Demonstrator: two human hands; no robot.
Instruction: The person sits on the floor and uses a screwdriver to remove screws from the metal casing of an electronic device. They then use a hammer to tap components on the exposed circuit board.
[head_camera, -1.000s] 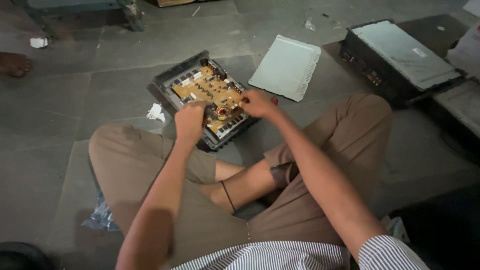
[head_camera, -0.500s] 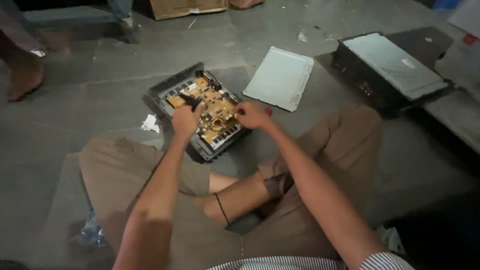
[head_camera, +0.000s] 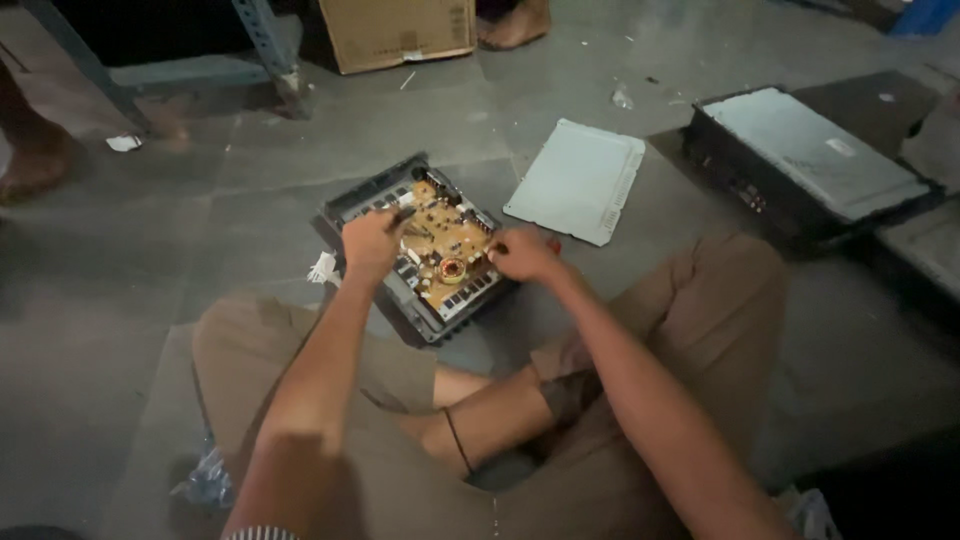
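On the grey tiled floor (head_camera: 180, 230), right in front of a person sitting cross-legged in tan trousers, lies an opened electronic unit (head_camera: 420, 250), a dark chassis with its tan circuit board (head_camera: 445, 245) showing. It sits tilted, one corner toward the knees. The left hand (head_camera: 370, 243) rests over the unit's left side with its fingers curled; a small dark thing pokes out above the knuckles toward the board, but whether the hand grips it cannot be told. The right hand (head_camera: 522, 254) is at the unit's right edge, fingers bunched in a loose fist, touching the chassis; a bit of red shows just behind it, and whether anything is held there is unclear. A scrap of white paper (head_camera: 322, 268) lies against the unit's left edge. Just beyond the unit to the right lies a pale grey metal cover plate (head_camera: 578, 180), flat on the floor. Farther right sits a second, closed black unit (head_camera: 805, 160) with a pale top. A cardboard box (head_camera: 398, 30) stands at the far edge beside a metal frame leg (head_camera: 265, 45), well apart from the hands.
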